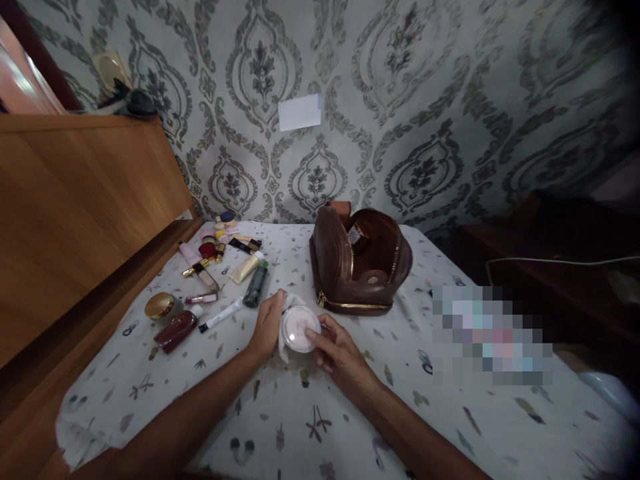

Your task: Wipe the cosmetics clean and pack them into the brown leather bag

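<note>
My right hand (335, 347) grips a round powder compact (299, 328) with a clear lid and pale pink contents, thumb over its edge. On the compact's other side my left hand (270, 323) is closed on a white tissue (285, 348), which presses against the rim. Beyond the hands stands a brown makeup bag (353, 280), unzipped, its dark inside facing me. Nearest my left hand lie a dark green bottle (257, 285) and a slim white tube (223, 315) with a black cap.
Several cosmetics lie at the left, among them a gold-lidded jar (161, 307), a dark red bottle (177, 331) and a cream tube (245, 268). A patterned cloth (320, 427) covers the table. A wooden cabinet (90, 220) borders the left; a blurred-out patch covers something at the right.
</note>
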Motion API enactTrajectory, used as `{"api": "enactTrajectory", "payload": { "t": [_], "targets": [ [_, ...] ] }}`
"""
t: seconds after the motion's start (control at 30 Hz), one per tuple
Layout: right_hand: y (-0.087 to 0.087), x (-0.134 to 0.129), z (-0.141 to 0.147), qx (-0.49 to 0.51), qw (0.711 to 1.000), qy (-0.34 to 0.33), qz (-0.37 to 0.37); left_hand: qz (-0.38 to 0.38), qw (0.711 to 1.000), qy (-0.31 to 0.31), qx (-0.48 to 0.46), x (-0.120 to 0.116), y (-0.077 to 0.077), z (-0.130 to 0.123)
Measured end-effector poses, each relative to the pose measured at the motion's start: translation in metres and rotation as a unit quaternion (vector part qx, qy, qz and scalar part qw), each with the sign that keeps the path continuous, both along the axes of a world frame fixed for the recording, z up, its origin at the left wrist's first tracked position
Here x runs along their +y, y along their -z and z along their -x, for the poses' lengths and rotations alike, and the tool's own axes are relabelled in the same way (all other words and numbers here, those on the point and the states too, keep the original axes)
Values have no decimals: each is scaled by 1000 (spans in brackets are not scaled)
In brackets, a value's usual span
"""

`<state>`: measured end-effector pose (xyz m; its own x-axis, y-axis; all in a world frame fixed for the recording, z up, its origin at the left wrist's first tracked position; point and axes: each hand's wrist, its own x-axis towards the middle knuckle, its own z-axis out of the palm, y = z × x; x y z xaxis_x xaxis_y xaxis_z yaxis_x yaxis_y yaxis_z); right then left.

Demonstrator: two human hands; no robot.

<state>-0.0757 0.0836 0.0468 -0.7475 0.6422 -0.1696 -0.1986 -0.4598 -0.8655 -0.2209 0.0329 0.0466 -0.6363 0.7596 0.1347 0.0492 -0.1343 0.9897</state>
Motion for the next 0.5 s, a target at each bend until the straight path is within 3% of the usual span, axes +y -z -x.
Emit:
{"api": "enactTrajectory", "payload": {
  "t": [0.13,0.23,0.37,0.5],
  "targets": [
    [-5,2,-2,-1,1000,-21,21,12,1000,-21,-3,-2,0,0],
    [-6,3,-2,10,998,-46,43,9,1000,7,25,-4,-6,-2],
    [-2,4,1,45,994,-12,95,-47,982,82,164,-10,-11,-9],
    [1,3,1,51,994,-2,100,-78,949,92,292,-16,-12,-13]
  ]
}}
